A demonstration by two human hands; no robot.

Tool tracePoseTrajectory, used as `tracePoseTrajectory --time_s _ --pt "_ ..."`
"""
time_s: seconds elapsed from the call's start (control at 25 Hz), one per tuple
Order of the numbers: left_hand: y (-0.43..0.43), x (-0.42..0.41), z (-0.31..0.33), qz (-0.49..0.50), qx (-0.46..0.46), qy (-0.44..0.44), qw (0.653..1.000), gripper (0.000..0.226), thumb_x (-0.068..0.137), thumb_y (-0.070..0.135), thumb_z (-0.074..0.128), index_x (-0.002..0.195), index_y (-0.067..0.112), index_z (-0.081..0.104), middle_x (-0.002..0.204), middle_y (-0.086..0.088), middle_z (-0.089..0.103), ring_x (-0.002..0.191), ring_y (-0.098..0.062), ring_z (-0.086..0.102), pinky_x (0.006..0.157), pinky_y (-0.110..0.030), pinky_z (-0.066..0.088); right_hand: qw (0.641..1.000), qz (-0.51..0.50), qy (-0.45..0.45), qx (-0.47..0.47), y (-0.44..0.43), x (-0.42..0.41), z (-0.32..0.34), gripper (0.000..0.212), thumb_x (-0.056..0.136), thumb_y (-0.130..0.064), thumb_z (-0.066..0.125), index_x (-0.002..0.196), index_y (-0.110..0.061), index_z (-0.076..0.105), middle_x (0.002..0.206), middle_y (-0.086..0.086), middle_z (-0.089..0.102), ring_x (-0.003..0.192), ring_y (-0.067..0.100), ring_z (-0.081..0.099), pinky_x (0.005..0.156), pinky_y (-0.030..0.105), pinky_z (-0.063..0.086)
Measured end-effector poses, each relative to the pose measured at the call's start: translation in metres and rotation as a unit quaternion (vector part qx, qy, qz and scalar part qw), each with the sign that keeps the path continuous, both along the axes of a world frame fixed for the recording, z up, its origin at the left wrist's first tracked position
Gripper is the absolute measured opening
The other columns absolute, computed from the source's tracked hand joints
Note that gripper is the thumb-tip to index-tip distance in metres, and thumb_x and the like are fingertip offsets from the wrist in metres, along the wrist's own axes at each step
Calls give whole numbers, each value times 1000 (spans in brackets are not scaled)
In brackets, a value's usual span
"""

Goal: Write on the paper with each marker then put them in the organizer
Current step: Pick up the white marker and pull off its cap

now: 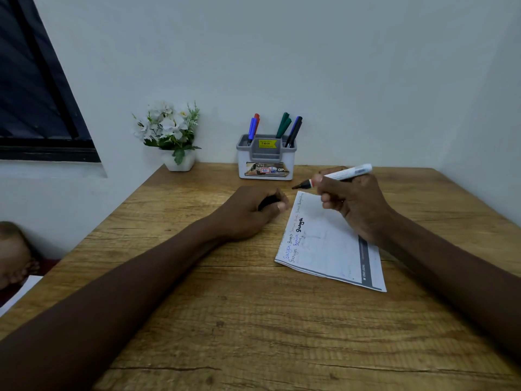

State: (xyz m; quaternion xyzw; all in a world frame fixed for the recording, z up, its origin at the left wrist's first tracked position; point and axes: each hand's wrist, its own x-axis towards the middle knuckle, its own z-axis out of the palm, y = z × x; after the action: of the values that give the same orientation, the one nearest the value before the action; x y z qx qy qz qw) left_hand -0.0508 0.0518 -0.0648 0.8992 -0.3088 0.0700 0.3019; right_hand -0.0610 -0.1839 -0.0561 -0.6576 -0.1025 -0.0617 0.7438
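Pinching a white marker [346, 173] with its dark tip bared toward 9 o'clock, the right grip [358, 204] hovers over the 12 o'clock edge of the written-on paper [329, 249]. At the paper's 9 o'clock the left grip [251, 213] rests on the desk [253, 320], curled round a black cap [267, 201]. The organizer [266, 160] stands at the desk's 12 o'clock, holding other markers [283, 125].

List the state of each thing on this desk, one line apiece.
white marker: uncapped, held in the right hand, tip near the paper's far corner.
black cap: off the marker, gripped in the left hand.
paper: flat on the table, written on along its left edge.
organizer: upright by the wall.
stored markers: capped, standing tilted in the organizer.
flower pot: upright.
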Motion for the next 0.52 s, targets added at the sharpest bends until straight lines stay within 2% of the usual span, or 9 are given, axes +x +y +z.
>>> tracePoseTrajectory --time_s 0.12,0.2,0.32,0.4,0.52 --pt "-1 1 -2 15 -22 -36 999 29 94 25 70 123 24 70 80 22 66 76 13 61 67 -4 42 994 51 70 72 4 -2 1 28 101 -16 52 94 2 72 68 12 73 54 15 69 54 24 59" --pt "-3 0 -2 29 -50 -4 998 53 91 26 75 141 25 57 76 19 69 71 11 65 71 -5 48 991 66 85 80 6 -4 3 31 101 -14 45 94 3 71 67 14 74 54 17 71 54 25 60" --pt "-4 0 -2 22 -69 20 997 78 88 25 78 154 30 38 83 14 76 74 8 68 69 -2 45 994 65 69 59 10 -8 2 31 100 -7 47 83 -4 73 72 18 75 58 21 73 57 28 62" --pt "-4 1 -2 22 -66 19 997 83 87 25 79 156 30 33 91 10 79 79 8 69 70 -2 45 996 73 51 32 12 -9 1 38 99 -5 50 72 -10 76 77 21 75 63 23 74 60 31 63" --pt "-4 1 -2 28 -52 22 998 88 87 25 79 159 30 29 98 12 78 80 14 65 70 -1 42 997 73 36 -1 12 -8 0 39 99 -4 52 69 -11 77 79 23 76 66 25 75 61 32 64"
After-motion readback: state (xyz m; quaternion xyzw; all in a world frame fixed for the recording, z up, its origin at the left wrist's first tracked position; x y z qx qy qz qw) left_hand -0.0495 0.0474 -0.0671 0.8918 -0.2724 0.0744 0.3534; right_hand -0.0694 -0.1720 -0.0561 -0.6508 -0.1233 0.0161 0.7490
